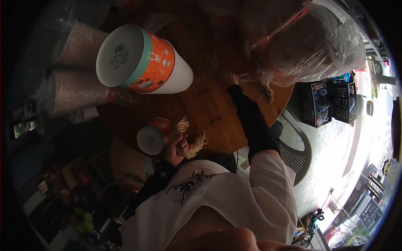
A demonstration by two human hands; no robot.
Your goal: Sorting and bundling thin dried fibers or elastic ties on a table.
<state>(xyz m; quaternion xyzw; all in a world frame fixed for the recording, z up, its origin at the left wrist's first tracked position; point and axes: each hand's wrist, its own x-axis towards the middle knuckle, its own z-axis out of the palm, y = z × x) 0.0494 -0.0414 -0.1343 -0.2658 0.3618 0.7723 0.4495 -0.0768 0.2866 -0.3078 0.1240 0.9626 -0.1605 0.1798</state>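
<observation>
My left hand [176,148] is closed near the table's front edge. It grips a bundle of pale straw-like strands [197,145], and loose tufts stick out on both sides of the fist. Right beside this hand is a small paper cup [150,140] with a white base and an orange side; whether the hand touches it I cannot tell. My right arm, in a black sleeve, stretches across the table. My right hand [228,78] is dim, its fingers hard to make out, next to more of the strands [260,85].
A tall upside-down stack of orange-and-green paper buckets [155,62] stands at left on the round wooden table [205,104]. Bagged cup stacks [79,90] lie further left, and another plastic-wrapped stack [310,50] at the far right. A grey chair [299,154] and black crates [316,104] stand beyond the right edge.
</observation>
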